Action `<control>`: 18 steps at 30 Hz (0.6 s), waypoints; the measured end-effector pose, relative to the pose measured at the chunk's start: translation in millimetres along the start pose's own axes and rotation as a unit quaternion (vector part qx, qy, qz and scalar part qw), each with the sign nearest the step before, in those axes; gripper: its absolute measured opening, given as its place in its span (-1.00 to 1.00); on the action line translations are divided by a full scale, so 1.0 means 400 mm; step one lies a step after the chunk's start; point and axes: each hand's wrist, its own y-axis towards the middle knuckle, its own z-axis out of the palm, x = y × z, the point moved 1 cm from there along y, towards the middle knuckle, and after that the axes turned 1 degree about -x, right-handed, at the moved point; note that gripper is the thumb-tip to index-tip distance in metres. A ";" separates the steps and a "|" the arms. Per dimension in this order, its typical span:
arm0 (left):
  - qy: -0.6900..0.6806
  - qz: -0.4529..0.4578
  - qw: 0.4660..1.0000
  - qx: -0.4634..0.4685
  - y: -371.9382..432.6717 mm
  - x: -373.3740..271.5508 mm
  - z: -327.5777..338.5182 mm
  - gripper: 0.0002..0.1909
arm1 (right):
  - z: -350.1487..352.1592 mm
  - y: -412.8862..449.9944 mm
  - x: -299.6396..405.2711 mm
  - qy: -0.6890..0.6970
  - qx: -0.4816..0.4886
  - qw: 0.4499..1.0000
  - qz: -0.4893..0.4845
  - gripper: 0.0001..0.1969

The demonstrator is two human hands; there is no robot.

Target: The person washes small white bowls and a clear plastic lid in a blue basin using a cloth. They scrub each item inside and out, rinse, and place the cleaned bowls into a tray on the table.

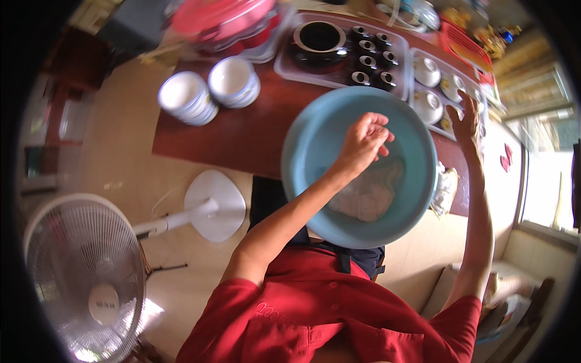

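A wide blue plastic basin [299, 136] rests partly over the front edge of the dark red table [272, 145], close to my body. In it, a pale cloth [370, 195] lies at the bottom, seemingly under water. Above the basin hovers my left hand [365, 138], fingers loosely bent and nothing visible in them. My right hand [467, 120] is raised with spread fingers by a clear tray [412, 93] of upturned white bowls [427, 106]; contact with a bowl cannot be made out. Behind the basin, another clear tray [283, 68] holds black dishes [320, 38] and several small black cups [367, 61].
Two stacks of white bowls [188, 97] with blue rims stand at the table's left. Behind them is a pink lidded container [222, 18]. A crumpled cloth [447, 190] lies right of the basin. A standing fan [86, 272] occupies the floor at left. A red basket [463, 43] sits far right.
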 end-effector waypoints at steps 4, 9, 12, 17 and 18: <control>-0.004 0.106 0.985 -0.138 -0.057 -0.060 -0.086 -0.78 | 0.066 0.019 0.388 0.166 0.080 0.981 -0.058 -0.58; -0.092 0.196 0.949 -0.228 -0.135 -0.053 -0.209 -0.73 | 0.217 0.051 0.716 0.243 0.169 0.940 -0.170 -0.55; -0.124 0.218 0.936 -0.247 -0.149 -0.018 -0.230 -0.69 | 0.358 0.070 0.823 0.224 0.171 0.944 -0.173 -0.54; -0.155 0.196 0.939 -0.235 -0.168 0.001 -0.227 -0.64 | 0.443 0.098 0.961 0.130 0.249 0.960 0.014 -0.52; -0.160 0.189 0.943 -0.222 -0.167 -0.001 -0.224 -0.64 | 0.456 0.104 0.963 0.103 0.244 0.964 0.010 -0.48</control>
